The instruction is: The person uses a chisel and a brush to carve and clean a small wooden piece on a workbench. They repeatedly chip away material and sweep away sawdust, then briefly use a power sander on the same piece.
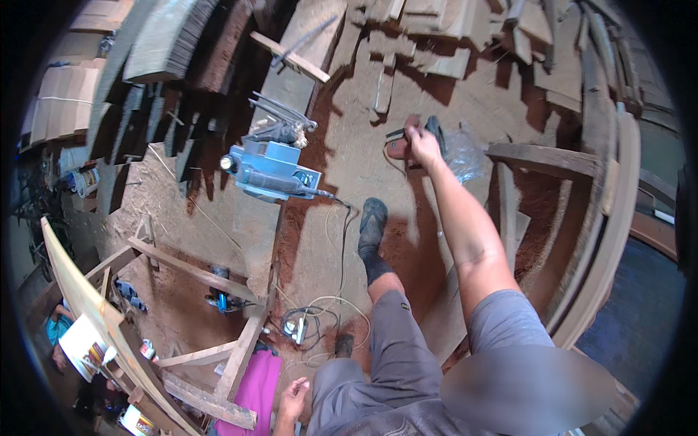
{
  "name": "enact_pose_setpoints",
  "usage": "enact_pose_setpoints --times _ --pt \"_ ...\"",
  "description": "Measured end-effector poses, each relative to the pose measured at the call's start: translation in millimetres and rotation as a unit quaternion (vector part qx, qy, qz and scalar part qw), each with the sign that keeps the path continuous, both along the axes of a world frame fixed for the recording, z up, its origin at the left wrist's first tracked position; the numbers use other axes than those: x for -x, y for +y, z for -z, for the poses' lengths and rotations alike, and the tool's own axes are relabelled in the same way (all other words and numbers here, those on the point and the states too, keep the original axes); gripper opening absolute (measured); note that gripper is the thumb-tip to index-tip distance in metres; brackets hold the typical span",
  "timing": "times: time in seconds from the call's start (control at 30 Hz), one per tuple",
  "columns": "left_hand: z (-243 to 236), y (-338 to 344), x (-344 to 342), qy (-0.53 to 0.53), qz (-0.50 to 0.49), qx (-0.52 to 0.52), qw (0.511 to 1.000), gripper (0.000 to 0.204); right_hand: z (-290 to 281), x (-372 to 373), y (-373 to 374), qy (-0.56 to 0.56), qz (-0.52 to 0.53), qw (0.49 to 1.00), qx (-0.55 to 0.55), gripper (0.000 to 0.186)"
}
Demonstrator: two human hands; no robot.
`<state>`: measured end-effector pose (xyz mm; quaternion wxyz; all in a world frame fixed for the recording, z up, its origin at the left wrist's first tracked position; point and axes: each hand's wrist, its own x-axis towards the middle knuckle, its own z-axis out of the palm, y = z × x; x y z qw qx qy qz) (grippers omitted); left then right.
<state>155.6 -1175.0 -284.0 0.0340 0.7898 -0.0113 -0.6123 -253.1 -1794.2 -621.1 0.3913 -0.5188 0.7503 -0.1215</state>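
Observation:
My right hand [423, 147], at the end of my outstretched arm, is closed on a reddish-brown object [397, 150] low over the dusty floor. The object has a dark strip along it, and my fingers cover part of it, so its kind is unclear. Beside that hand are a dark object [435, 129] and a crumpled clear plastic bag [465, 154]. Down by my thigh hangs my left hand [293, 398], its fingers loosely bent and apart, with nothing visible in them.
A blue electric planer [273, 171] rests on a plank bench at left, its cord [347, 232] trailing to coiled cables [313, 323] on the floor. Wooden frames [196, 269] stand lower left. Timber offcuts [451, 62] lie ahead, and a timber frame [542, 156] rises at right.

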Motion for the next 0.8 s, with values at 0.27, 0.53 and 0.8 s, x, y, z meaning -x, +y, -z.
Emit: enact_pose_setpoints --times 0.27,0.53,0.8 --pt "62 -133 -3 0.009 -0.008 0.002 1.0 0.038 146 63 -75 0.127 -0.057 0.99 0.018 0.053" --pt "-12 -158 24 0.042 0.041 0.114 0.992 0.033 -20 77 105 -0.056 0.187 0.967 -0.162 0.06" --pt "-256 -252 55 0.24 0.115 0.773 0.576 0.029 -285 1 404 -0.094 0.422 0.901 -0.045 0.038"
